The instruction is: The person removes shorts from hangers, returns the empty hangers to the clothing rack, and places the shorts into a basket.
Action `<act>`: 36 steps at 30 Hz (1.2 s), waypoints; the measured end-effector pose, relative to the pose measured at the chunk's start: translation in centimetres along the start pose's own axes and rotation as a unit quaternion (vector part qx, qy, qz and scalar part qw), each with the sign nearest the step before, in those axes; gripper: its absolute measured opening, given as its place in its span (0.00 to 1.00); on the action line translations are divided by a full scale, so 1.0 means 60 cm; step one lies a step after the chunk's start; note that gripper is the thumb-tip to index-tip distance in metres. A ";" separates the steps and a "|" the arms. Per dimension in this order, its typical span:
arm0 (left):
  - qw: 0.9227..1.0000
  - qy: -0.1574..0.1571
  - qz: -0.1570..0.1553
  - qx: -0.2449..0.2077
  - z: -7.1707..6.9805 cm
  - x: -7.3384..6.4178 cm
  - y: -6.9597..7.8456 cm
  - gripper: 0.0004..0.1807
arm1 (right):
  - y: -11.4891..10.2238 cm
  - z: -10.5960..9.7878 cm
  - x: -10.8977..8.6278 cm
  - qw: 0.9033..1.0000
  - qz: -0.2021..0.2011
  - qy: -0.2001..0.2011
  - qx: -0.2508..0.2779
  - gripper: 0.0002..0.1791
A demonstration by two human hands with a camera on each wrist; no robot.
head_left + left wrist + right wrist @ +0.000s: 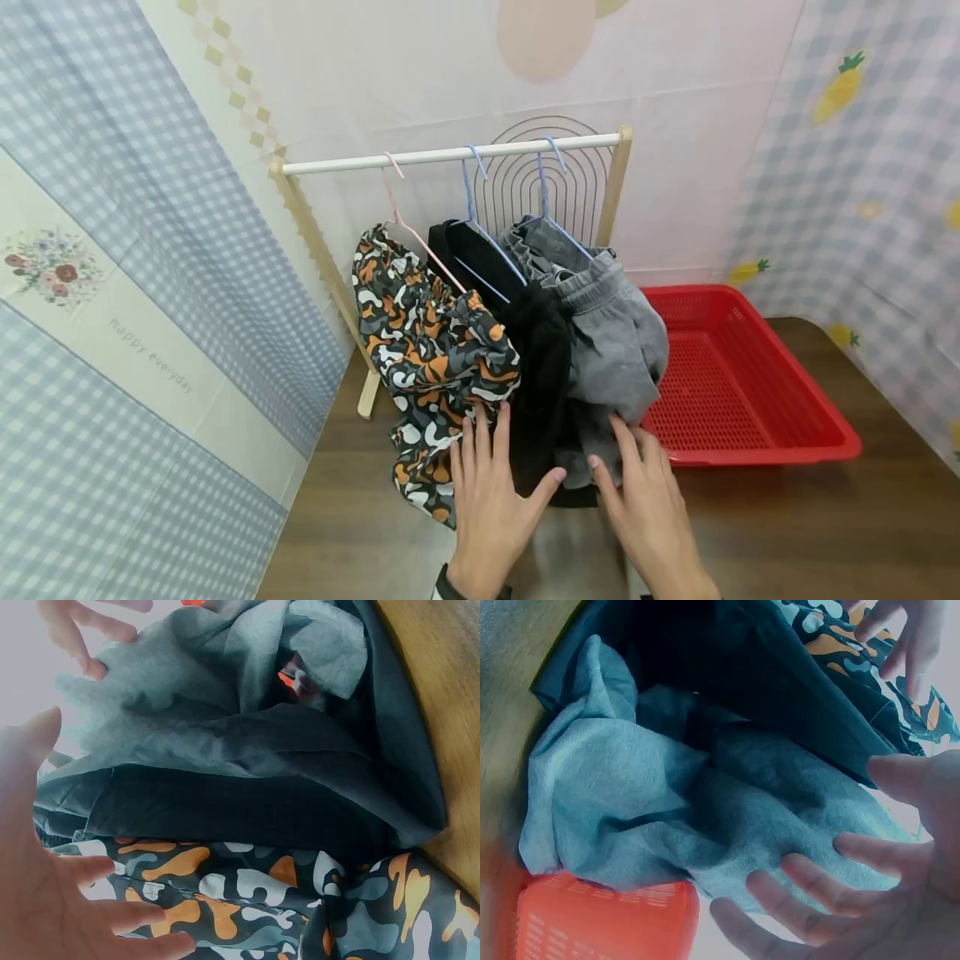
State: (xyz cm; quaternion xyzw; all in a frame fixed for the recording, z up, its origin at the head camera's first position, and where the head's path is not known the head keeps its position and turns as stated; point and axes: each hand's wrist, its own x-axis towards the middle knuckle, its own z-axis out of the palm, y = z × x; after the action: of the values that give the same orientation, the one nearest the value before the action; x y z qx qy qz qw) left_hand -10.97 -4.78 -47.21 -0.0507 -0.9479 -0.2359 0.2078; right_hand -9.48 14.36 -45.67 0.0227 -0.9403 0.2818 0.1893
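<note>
Three garments hang from a small rack's white rod [450, 155]: camouflage shorts [427, 342] on a pink hanger [408, 225], a black garment [536, 350] and grey shorts [615, 333] on blue hangers. My left hand [498, 454] lies flat with straight, spread fingers, fingertips on the camouflage hem and thumb against the black cloth. My right hand [622, 454] has straight fingers touching the grey hem. In the left wrist view my left hand [67, 900] hovers open by the camouflage cloth [247, 900]. In the right wrist view my right hand [855, 885] is open under the grey cloth [667, 795].
A red perforated basket [750, 392] stands on the dark wooden table [825, 533] right of the rack. The rack has wooden side posts [615, 183]. Checked fabric walls [150, 292] close in on the left, back and right.
</note>
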 end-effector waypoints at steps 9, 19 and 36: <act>0.999 0.037 0.017 -0.027 -0.011 0.007 0.006 0.53 | -0.012 0.004 0.007 0.995 -0.055 0.081 0.032 0.30; 0.998 0.034 0.006 -0.051 -0.017 -0.003 0.010 0.51 | -0.028 0.019 -0.005 0.989 -0.088 0.104 0.063 0.27; 0.992 0.094 0.034 -0.078 -0.035 0.020 -0.003 0.48 | -0.072 0.023 0.018 0.975 -0.151 0.117 0.117 0.28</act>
State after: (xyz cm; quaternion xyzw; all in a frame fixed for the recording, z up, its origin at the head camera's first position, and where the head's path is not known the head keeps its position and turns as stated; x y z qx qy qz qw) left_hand -11.30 -5.93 -45.13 -0.0768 -0.9007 -0.3056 0.2990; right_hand -10.29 10.05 -44.11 0.1530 -0.8578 0.3588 0.3346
